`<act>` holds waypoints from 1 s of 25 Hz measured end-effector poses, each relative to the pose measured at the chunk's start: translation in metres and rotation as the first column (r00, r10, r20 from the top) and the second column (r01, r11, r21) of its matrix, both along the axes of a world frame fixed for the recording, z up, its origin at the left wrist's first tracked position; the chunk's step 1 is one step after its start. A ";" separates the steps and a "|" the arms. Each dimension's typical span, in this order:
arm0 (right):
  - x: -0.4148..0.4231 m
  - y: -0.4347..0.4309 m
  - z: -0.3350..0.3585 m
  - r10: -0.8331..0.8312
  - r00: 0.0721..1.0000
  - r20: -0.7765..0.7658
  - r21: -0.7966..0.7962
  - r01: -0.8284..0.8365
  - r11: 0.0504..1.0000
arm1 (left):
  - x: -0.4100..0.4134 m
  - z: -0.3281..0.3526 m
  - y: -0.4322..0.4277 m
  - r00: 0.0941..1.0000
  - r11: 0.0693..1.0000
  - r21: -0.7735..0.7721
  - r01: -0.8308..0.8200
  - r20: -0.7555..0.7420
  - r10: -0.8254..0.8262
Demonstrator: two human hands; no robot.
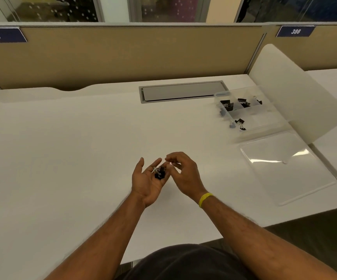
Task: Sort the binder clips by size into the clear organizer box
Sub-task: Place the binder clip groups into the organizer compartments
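Note:
My left hand [146, 179] lies palm up over the white desk [62, 148], its fingers relaxed, and carries a few small black binder clips [159, 172] with silver handles. My right hand [183, 172] hovers just right of them, fingers curled, fingertips close to the clips; whether it pinches one I cannot tell. The clear organizer box [250, 110] stands open at the far right of the desk. Black clips lie in its back compartments [243, 103] and in a front left compartment [239, 123].
The box's clear lid [285, 166] lies flat on the desk in front of it. A frosted divider panel [297, 87] rises right of the box. A grey cable hatch [181, 91] is set into the desk at the back, before a tan partition [123, 53].

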State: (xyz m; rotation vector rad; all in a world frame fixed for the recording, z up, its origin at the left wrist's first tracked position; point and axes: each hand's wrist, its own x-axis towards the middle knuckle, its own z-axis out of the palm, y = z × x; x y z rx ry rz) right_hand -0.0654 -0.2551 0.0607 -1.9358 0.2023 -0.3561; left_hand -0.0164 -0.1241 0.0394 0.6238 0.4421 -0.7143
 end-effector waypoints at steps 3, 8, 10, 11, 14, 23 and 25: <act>-0.011 -0.060 0.000 -0.212 0.977 -0.015 0.058 0.212 0.976 | 0.004 0.012 -0.055 0.990 0.985 0.101 0.140 0.011 -0.141; -0.021 -0.047 -0.009 -0.179 0.979 -0.093 0.129 0.190 0.973 | 0.001 0.009 -0.049 0.992 0.993 0.017 0.120 0.035 -0.120; -0.022 -0.062 -0.006 -0.186 0.978 -0.092 0.137 0.198 0.971 | 0.005 0.013 -0.074 0.983 0.985 0.017 0.170 0.061 -0.171; -0.023 -0.074 -0.004 -0.187 0.979 -0.079 0.114 0.196 0.974 | 0.008 0.015 -0.091 0.975 0.978 0.039 0.206 0.079 -0.208; -0.023 -0.114 -0.002 -0.182 0.983 -0.025 -0.013 0.182 0.983 | 0.013 0.025 -0.149 0.944 0.951 0.057 0.304 0.114 -0.308; 0.013 -0.229 0.014 -0.424 0.886 -0.189 0.588 0.448 0.674 | 0.024 0.053 -0.308 0.838 0.889 0.158 0.430 0.297 -0.458; 0.026 -0.256 0.015 -0.457 0.862 -0.219 0.715 0.460 0.527 | 0.031 0.055 -0.338 0.813 0.879 0.184 0.440 0.335 -0.477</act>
